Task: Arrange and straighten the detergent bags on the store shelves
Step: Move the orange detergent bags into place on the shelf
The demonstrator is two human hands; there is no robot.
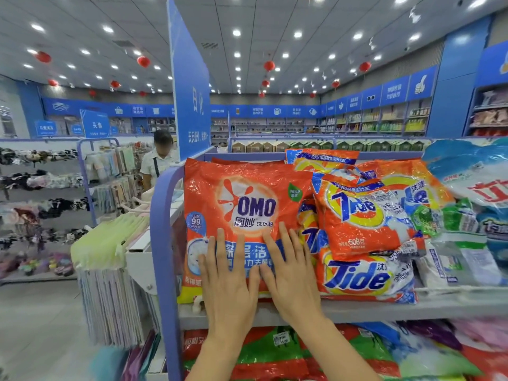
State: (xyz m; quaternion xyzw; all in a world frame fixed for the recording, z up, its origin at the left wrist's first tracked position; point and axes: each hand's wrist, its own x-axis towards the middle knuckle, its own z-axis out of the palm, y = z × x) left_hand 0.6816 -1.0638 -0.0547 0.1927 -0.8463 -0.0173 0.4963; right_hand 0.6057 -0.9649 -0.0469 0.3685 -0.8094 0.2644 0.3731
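Head view had both hands pressed flat on the big orange OMO bag (pixel 247 204), left hand (pixel 228 279) and right hand (pixel 291 273) side by side, fingers straight, gripping nothing. It stood at the left end of the shelf (pixel 357 309), beside the slumped Tide bags (pixel 357 215). Glossy film looked slippery, the powder probably heavy and shifting: best taken by both side edges.

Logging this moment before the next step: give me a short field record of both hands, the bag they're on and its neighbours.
left hand: flat, fingers straight, pressing the OMO bag on its lower front
right hand: flat beside it, on the same bag
OMO bag: stands facing out, left end of the top shelf
Tide bags: piled askew to its right, top one tilted
blue-white bags: far right
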